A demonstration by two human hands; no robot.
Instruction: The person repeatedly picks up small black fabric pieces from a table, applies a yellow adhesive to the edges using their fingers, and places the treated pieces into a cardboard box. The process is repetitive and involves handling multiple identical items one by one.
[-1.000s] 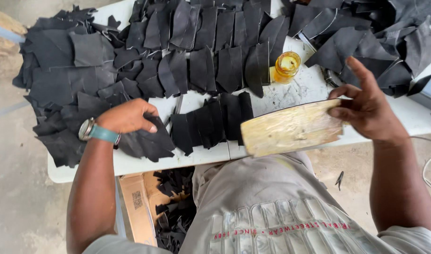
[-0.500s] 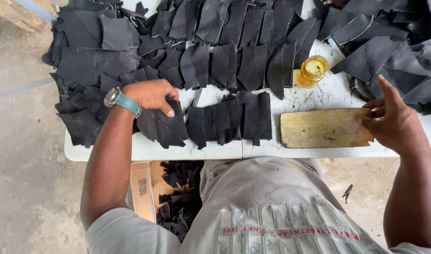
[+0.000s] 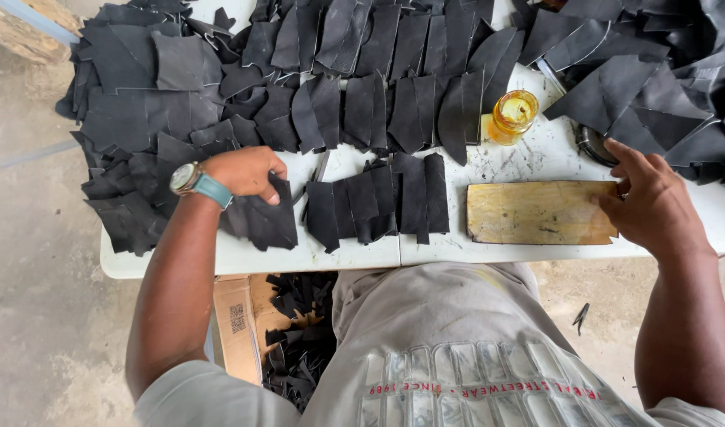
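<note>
Where a second ago your right hand [image 3: 651, 207] held the flat yellowed wooden board [image 3: 540, 213] tilted up off the white tabletop [image 3: 528, 154], the board now lies flat, fingers spread open against its right end. Your left hand [image 3: 247, 174] has stayed curled, gripping a black leather piece [image 3: 259, 221] just left of the overlapped row of black leather pieces [image 3: 378, 202], so the board looks set down as a work surface.

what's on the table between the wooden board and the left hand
In the head view, a row of overlapping black leather pieces lies on the white table between them.
</note>
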